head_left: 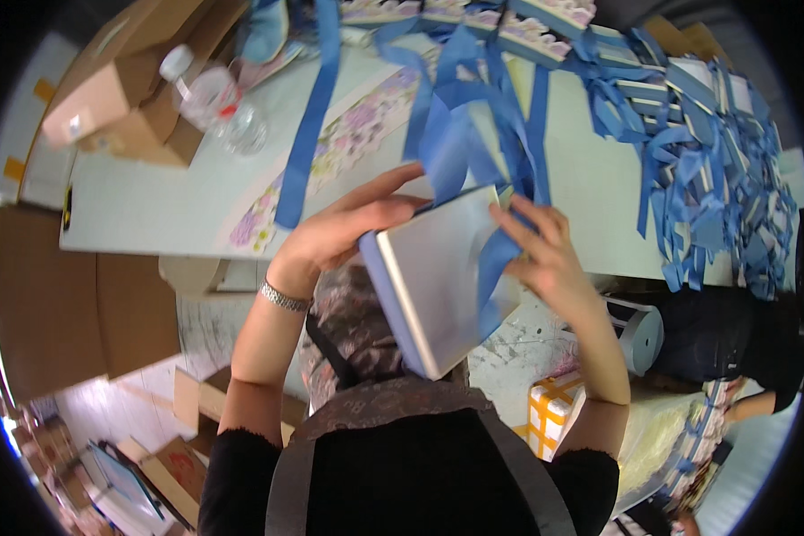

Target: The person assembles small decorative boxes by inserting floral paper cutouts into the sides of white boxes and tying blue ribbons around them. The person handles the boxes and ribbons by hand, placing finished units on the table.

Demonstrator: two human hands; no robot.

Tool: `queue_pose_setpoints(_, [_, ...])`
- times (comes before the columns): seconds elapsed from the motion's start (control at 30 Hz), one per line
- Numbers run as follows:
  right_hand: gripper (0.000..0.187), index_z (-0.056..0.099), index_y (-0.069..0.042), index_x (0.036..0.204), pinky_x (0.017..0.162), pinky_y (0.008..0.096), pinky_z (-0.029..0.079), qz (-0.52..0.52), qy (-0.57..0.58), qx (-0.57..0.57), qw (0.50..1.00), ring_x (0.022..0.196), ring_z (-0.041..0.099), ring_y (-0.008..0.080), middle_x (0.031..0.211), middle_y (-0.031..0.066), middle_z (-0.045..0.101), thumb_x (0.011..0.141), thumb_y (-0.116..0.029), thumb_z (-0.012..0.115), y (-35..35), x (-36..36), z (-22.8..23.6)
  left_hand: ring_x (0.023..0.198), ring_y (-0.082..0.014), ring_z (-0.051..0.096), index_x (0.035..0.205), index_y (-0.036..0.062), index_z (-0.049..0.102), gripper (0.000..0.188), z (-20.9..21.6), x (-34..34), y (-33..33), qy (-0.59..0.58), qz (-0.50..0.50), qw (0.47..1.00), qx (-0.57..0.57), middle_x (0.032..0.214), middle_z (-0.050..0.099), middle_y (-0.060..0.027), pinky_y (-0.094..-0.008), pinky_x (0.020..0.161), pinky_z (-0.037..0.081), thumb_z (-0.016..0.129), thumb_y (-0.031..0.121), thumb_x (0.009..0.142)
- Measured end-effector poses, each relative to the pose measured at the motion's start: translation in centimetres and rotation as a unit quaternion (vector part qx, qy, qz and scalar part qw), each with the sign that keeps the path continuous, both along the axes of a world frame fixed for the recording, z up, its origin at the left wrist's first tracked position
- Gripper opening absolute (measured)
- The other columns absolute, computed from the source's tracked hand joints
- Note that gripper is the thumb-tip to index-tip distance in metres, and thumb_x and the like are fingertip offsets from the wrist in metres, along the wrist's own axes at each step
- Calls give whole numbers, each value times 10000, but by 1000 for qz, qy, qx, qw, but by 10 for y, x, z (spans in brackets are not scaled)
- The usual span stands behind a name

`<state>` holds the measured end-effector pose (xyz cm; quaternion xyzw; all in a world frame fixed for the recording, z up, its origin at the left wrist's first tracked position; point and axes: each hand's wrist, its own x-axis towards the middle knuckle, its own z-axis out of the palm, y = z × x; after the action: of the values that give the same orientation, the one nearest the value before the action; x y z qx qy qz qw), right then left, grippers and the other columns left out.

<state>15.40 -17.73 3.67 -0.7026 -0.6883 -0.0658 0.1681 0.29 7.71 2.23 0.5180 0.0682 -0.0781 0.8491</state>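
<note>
In front of me a shallow box point(433, 277) is tilted, its pale face edged in cream and its side blue. My left hand point(357, 219) grips it by the upper left edge, with a metal watch band on the wrist. At the box's upper right edge, my right hand point(540, 246) has bent fingers closed on a blue ribbon point(493, 268) that lies against the box. More wide blue ribbon point(456, 134) loops up behind the box, slightly blurred. Parts of the left fingers are hidden behind the box.
A white table point(161, 205) bears a long flower-printed strip point(357, 134). A clear plastic bottle point(214, 107) stands beside a cardboard box point(125, 89). Blue ribboned boxes point(706, 161) are heaped at the right. Another person's arm point(750, 406) shows at the lower right, near an orange-taped white box point(549, 406).
</note>
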Motion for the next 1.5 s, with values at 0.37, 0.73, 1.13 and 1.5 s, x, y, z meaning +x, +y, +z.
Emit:
queue_pose_setpoints(0.37, [197,697,-54,794,779,342,497,-173,151,68,971,1015,593,287,1084,150,638,670,67,602,-20,67,-37,960,-155,540,1335,12,415,493,-40,-37,-1,91,157,969,169,1142,540,-72,-296,825,452,555,198,901])
queue_pose_setpoints(0.73, [218,651,-98,857,889,405,422,-62,83,-3,995,1025,565,256,1081,43,639,734,-267,714,52,-28,-31,732,-290,628,864,10,640,363,13,11,31,197,205,711,643,755,646,-142,-339,639,487,598,370,860])
queue_pose_setpoints(1.13, [250,623,-93,808,615,299,492,-7,40,76,996,716,580,162,867,7,639,733,-315,709,73,-47,-77,768,-234,641,834,84,637,480,-42,94,120,114,130,560,811,756,649,-100,-367,703,449,764,508,648])
queue_pose_setpoints(1.5, [537,625,24,1010,746,350,473,-160,221,197,942,838,602,258,892,125,669,769,-451,697,90,-58,-37,647,-31,392,700,36,554,251,75,-9,100,-21,100,859,502,660,458,62,-224,560,330,709,202,808])
